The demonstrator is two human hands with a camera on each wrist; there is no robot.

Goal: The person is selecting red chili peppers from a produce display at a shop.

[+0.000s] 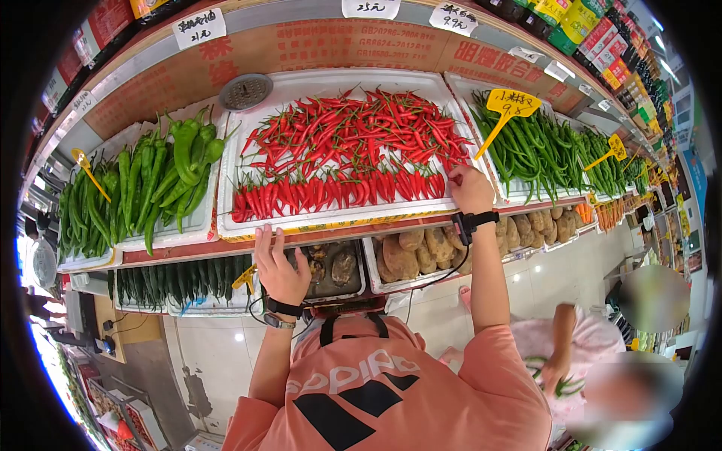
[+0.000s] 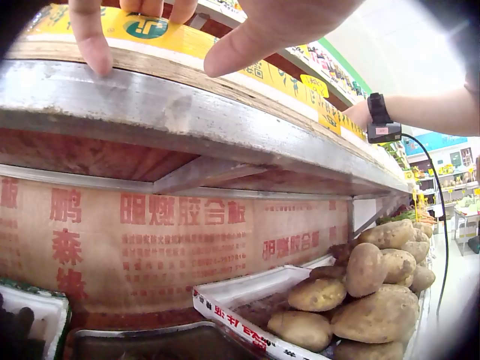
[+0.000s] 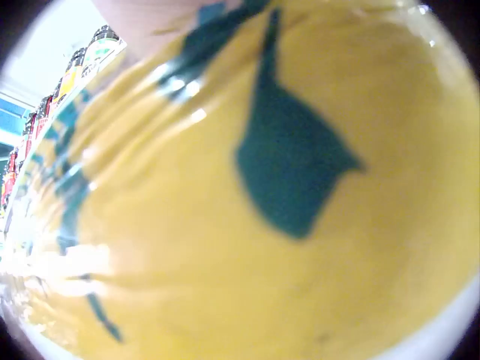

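Red chilies (image 1: 353, 128) lie in a loose pile in a white foam tray (image 1: 293, 223), with an upright-looking row of them along its near side. At the row's right end, my right hand (image 1: 472, 188) has bent fingers and appears to pinch a red chili; its fingertips are partly hidden. In the right wrist view, part of that hand (image 3: 150, 26) shows above blurred yellow wrapping (image 3: 187, 247). My left hand (image 1: 282, 267) rests with spread fingers at the shelf's front edge. In the left wrist view, its fingers (image 2: 94, 45) touch the metal-edged shelf (image 2: 150, 97).
Green peppers (image 1: 143, 180) flank the tray on the left, long green chilies (image 1: 526, 150) on the right. Potatoes (image 1: 421, 252) and dark green vegetables (image 1: 188, 282) lie below. A metal strainer (image 1: 246, 92) sits behind. Another person's hand (image 1: 556, 368) is at lower right.
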